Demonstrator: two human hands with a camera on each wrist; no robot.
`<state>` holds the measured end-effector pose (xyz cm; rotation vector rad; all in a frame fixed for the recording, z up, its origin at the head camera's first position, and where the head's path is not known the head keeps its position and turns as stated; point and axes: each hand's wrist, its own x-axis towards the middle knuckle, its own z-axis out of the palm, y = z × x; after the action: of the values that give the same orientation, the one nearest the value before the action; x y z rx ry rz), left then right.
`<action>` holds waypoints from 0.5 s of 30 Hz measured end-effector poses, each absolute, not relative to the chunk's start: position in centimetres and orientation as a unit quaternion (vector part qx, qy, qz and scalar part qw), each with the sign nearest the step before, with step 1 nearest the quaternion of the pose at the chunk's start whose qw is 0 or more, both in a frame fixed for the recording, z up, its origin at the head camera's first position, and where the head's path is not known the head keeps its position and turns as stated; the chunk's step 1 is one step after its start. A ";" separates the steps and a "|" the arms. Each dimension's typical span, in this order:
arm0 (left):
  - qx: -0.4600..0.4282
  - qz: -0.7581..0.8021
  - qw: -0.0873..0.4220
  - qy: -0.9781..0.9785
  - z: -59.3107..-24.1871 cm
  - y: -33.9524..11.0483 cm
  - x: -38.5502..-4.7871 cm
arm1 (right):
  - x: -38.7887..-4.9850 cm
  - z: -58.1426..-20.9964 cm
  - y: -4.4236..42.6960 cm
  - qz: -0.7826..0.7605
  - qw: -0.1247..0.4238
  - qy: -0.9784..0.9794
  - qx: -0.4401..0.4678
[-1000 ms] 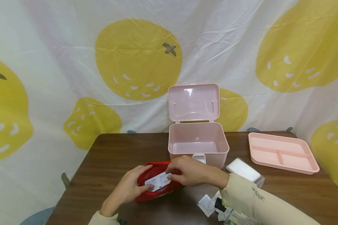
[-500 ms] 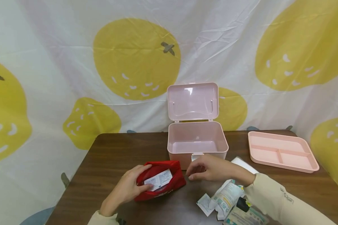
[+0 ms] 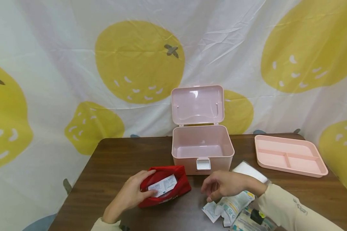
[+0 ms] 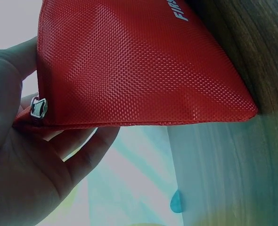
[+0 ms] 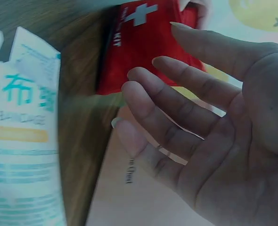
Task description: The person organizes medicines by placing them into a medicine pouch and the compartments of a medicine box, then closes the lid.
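My left hand point(image 3: 130, 192) grips the left end of a red first-aid pouch point(image 4: 125, 66), fingers along its back edge and thumb at the front of its open mouth. White printed sachets point(image 3: 165, 185) lie inside the pouch, close to the thumb tip. A metal zipper pull point(image 4: 38, 108) hangs beside the palm. My right hand point(image 5: 209, 117) holds nothing, its fingers loosely bent and spread. It hovers right of the pouch, over a wrapped gauze bandage point(image 3: 234, 205) and a small white sachet point(image 3: 210, 211).
Behind the pouch stands a pink box point(image 3: 202, 141) with its lid up. A pink divided tray point(image 3: 290, 155) lies at the right. A white packet point(image 3: 250, 171) and a clear bag point(image 3: 253, 221) with a dark item lie by the right forearm. A patterned cloth hangs behind the table point(image 3: 121, 154).
My right hand has left the pouch's mouth, moving right and then down toward the gauze bandage. My left hand stays on the pouch.
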<state>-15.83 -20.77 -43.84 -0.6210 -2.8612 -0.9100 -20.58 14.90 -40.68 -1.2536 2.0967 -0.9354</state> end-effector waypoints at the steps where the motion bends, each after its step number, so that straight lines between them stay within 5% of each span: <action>1: -0.202 -0.297 0.038 -0.933 -43.9 -20.8 -15.8 | -20.6 -41.0 14.9 -0.351 0.268 0.774 -0.455; 9: -0.199 -0.300 0.033 -0.932 -43.9 -20.8 -15.9 | -20.9 -43.3 15.1 -0.381 0.288 0.779 -0.407; 15: -0.196 -0.299 0.031 -0.933 -43.8 -20.8 -15.9 | -20.8 -44.6 15.0 -0.341 0.252 0.811 -0.404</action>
<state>-15.91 -20.78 -43.84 -0.6052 -2.8753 -0.9203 -20.81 14.99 -44.63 -1.0985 2.2047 -0.9283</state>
